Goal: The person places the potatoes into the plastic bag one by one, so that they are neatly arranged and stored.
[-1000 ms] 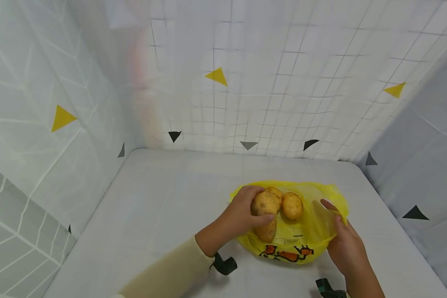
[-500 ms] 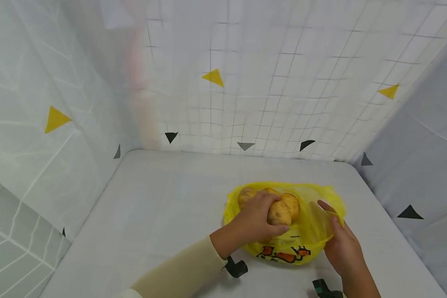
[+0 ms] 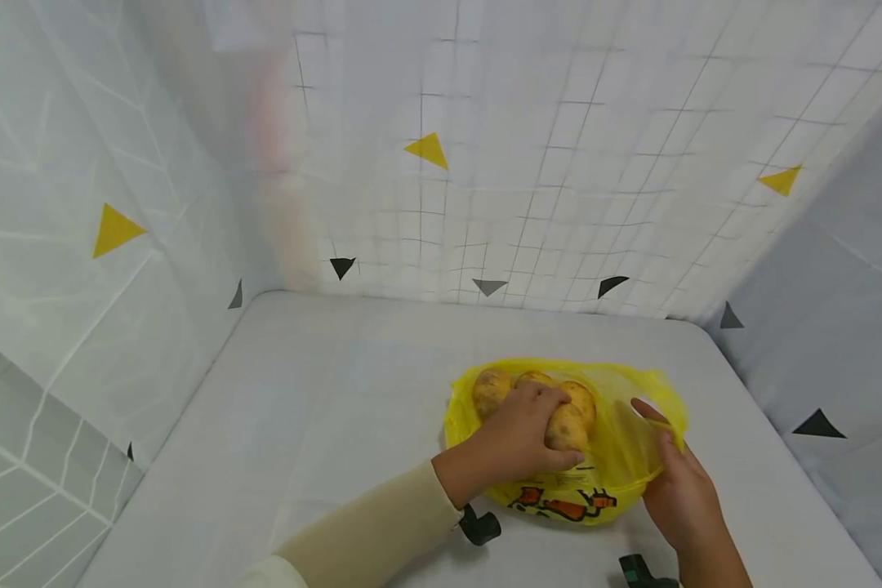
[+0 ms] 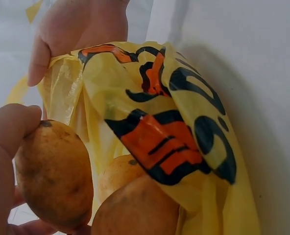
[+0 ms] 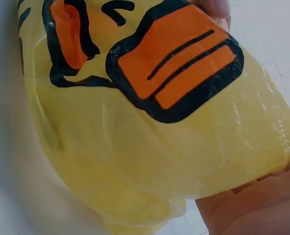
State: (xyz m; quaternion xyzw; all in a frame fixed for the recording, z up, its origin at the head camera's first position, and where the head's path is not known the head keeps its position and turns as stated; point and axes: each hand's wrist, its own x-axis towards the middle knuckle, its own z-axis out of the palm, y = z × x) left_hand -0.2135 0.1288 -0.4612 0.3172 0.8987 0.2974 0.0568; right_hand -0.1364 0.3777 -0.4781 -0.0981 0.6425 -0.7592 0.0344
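On the right half of the table lies a yellow plastic bag point(image 3: 635, 380), its mouth open and printed in orange and black. My left hand point(image 3: 510, 437) grips a potato point(image 3: 567, 429) over the bag's opening; its thumb and fingers wrap the potato point(image 4: 54, 174) in the left wrist view. Beneath and behind it are further potatoes, one at the left point(image 3: 491, 390) and another at the right point(image 3: 582, 400). My right hand point(image 3: 683, 494) holds the bag's right rim between thumb and fingers. The printed bag wall point(image 5: 159, 147) hides most of that hand's fingers in the right wrist view.
The table point(image 3: 323, 408) has a pale cover, and white patterned sheeting point(image 3: 529, 163) rises behind it. Sheeting also stands at both sides. Black wrist mounts point(image 3: 479, 525) sit below each hand, close to the tabletop.
My left hand, gripping a potato, has moved rightward across the bag, uncovering a potato at the left. My right hand has stayed at the bag's right rim.
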